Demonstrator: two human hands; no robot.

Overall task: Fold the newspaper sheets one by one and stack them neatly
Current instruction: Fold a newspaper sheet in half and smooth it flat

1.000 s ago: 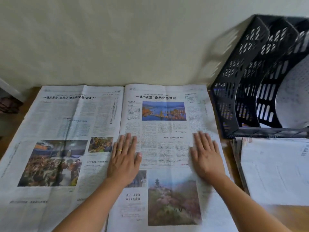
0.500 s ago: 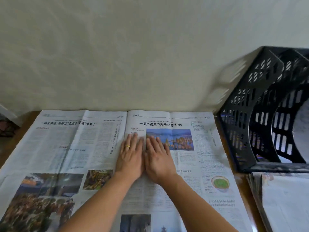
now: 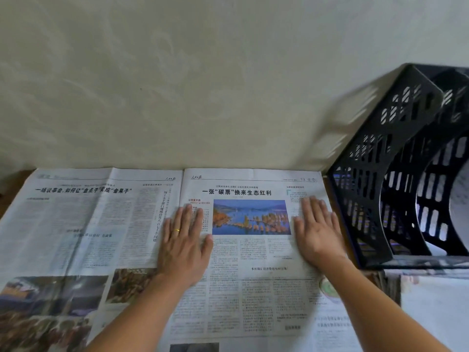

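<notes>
Newspaper lies spread open on the desk, its top edge against the wall, with the centre crease running up between the two pages. My left page carries dense text columns, a bold headline and crowd photos low down; my right page has a headline over a blue-and-orange lake photo, then more text and a small green round picture near my right forearm. The paper is flat apart from faint fold lines.

My left hand rests flat on the sheet just right of the crease, fingers straight and close together, a gold ring on one finger. My right hand lies flat on the right edge of the same page, fingers straight and slightly spread. Neither grip holds anything; both palms press down on the paper, the photo between them.

Just right of the newspaper stands a black slotted file rack against the wall; something pale and curved shows inside its compartments, but I cannot tell what. In front of the rack lies a stack of papers with a white sheet on top
</notes>
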